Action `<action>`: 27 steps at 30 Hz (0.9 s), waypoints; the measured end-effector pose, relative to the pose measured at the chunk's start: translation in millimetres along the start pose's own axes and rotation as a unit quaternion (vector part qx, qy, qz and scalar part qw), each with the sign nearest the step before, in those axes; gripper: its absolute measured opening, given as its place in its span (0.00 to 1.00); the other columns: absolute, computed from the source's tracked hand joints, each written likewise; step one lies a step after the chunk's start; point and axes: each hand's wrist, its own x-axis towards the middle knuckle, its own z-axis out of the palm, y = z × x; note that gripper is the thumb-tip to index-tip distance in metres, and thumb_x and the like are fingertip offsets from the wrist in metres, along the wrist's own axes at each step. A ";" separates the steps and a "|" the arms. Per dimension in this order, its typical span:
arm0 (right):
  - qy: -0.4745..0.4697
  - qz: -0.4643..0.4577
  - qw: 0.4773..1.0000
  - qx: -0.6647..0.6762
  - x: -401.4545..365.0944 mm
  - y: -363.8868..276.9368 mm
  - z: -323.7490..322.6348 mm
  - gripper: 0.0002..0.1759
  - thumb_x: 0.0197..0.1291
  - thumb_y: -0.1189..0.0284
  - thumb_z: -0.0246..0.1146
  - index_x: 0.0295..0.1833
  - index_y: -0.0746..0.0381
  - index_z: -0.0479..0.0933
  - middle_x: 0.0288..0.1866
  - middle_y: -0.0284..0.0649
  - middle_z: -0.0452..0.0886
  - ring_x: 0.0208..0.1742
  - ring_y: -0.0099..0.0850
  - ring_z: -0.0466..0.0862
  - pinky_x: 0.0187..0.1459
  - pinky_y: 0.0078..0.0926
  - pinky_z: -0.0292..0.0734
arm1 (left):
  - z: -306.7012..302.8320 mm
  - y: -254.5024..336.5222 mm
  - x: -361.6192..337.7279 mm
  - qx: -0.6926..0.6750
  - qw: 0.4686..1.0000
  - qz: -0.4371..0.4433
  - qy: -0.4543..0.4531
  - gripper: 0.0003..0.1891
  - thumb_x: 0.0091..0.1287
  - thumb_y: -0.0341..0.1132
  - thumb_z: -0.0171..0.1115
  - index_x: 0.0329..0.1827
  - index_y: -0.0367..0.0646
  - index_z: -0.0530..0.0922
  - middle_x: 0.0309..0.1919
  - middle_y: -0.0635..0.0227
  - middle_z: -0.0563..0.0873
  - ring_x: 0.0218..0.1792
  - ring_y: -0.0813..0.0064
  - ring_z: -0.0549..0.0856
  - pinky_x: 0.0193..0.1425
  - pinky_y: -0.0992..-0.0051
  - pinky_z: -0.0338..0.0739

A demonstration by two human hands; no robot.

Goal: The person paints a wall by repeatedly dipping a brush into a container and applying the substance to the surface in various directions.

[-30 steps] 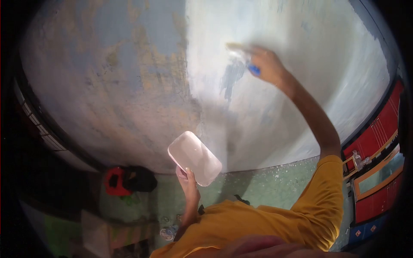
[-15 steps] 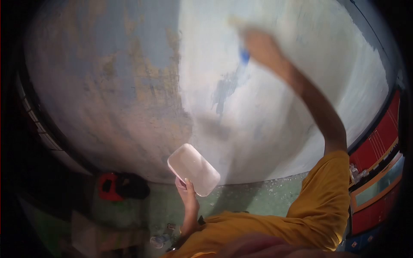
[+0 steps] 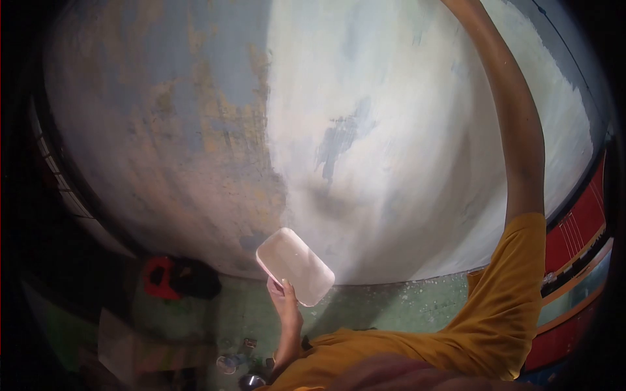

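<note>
The bare right arm [image 3: 518, 111] now stretches higher up the white-coated wall [image 3: 398, 85], carrying the right hand out of view, so its grip and work cannot be told; the left hand [image 3: 287, 301] clamps the pale, shallow, rectangular tray [image 3: 297, 266] below the wall's irregular grey patch [image 3: 336, 144]

Mustard-yellow top [image 3: 417, 345], plain, creased at the side. Right sleeve [image 3: 525, 260] short, loose, hem above the elbow. Forearms bare.

The tray [image 3: 297, 264] sits in the left grip [image 3: 285, 300], before the wall [image 3: 385, 143].
</note>
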 end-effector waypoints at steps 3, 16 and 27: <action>-0.053 -0.089 0.994 -0.046 -22.6 24.9 30.7 0.16 0.62 0.66 0.60 0.45 0.70 0.78 0.46 0.55 0.81 0.49 0.48 0.81 0.52 0.39 0.75 | -4.7 0.7 -5.2 0.002 1.000 0.003 0.011 0.31 0.71 0.51 0.54 0.66 0.36 0.59 0.57 0.62 0.71 0.58 0.74 0.72 0.63 0.70 0.66; -0.266 0.016 0.962 0.057 -130.9 28.7 50.9 0.15 0.52 0.69 0.67 0.46 0.62 0.79 0.40 0.50 0.84 0.42 0.44 0.84 0.44 0.36 0.78 | -14.4 7.2 -0.4 -0.003 1.000 0.008 -0.014 0.28 0.72 0.41 0.55 0.67 0.33 0.58 0.57 0.62 0.70 0.54 0.77 0.71 0.59 0.76 0.66; -0.151 -0.168 0.960 -0.163 -156.5 19.9 39.2 0.14 0.49 0.73 0.61 0.43 0.63 0.80 0.44 0.48 0.81 0.48 0.42 0.80 0.48 0.36 0.77 | -14.4 11.2 -9.7 0.000 1.000 0.016 -0.020 0.30 0.71 0.42 0.56 0.67 0.33 0.57 0.57 0.63 0.70 0.54 0.78 0.70 0.59 0.76 0.66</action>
